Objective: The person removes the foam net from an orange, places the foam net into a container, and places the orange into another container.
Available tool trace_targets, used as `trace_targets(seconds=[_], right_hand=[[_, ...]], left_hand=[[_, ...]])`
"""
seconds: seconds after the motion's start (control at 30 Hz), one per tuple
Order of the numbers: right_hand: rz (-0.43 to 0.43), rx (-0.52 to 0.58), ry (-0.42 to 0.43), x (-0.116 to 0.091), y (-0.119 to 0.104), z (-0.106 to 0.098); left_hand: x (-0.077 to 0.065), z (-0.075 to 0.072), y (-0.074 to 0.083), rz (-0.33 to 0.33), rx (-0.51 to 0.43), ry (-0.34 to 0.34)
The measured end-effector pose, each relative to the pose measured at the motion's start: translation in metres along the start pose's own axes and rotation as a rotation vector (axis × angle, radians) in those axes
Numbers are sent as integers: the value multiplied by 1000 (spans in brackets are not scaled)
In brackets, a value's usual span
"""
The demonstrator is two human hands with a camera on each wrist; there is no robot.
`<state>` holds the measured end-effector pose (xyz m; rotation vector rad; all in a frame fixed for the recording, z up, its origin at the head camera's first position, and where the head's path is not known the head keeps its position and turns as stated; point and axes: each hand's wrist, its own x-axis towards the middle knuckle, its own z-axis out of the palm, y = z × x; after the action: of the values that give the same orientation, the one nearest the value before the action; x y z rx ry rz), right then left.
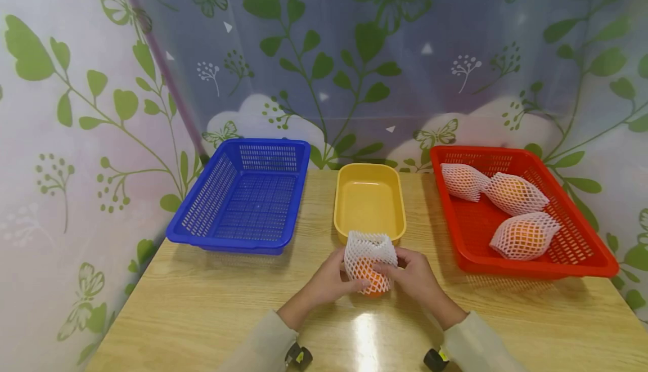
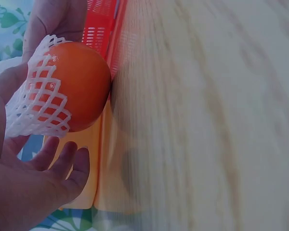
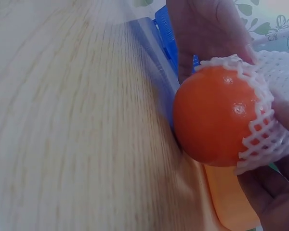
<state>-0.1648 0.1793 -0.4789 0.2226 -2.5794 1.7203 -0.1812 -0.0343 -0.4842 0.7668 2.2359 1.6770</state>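
Observation:
An orange (image 2: 89, 89) sits partly inside a white foam net sleeve (image 1: 369, 245), its bare lower end sticking out. My left hand (image 1: 331, 276) grips the sleeve from the left, thumb on its near side and the other fingers spread below in the left wrist view. From the other side my right hand (image 1: 417, 276) pinches the sleeve, with its thumb across the front. In the right wrist view the net's edge (image 3: 253, 130) lies around the upper part of the fruit. Both hands hold it low over the table, just in front of the yellow tub (image 1: 372, 203).
At the left stands a blue plastic basket (image 1: 238, 246) with nothing in it. A red basket (image 1: 468, 231) on the right holds several net-wrapped oranges (image 1: 526, 237). The wooden table (image 1: 202, 316) reaches back to a patterned curtain (image 1: 334, 96).

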Motion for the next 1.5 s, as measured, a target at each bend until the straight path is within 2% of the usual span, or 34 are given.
trace_targets(seconds=[0.07, 0.27, 0.4, 0.7, 1.13, 1.5], right_hand=[[0, -24, 24, 0, -1, 0], [-28, -51, 76, 1, 0, 1], [-46, -17, 25, 1, 1, 0], [-61, 20, -183, 2, 7, -5], [-28, 14, -230, 1, 9, -7], [-9, 11, -224, 2, 10, -7]], left_hand=[[1, 1, -5, 7, 13, -8], [1, 0, -5, 22, 119, -7], [1, -1, -4, -2, 128, -3], [-1, -2, -1, -28, 126, 42], [-2, -4, -1, -1, 187, 142], [-1, -3, 1, -10, 117, 185]])
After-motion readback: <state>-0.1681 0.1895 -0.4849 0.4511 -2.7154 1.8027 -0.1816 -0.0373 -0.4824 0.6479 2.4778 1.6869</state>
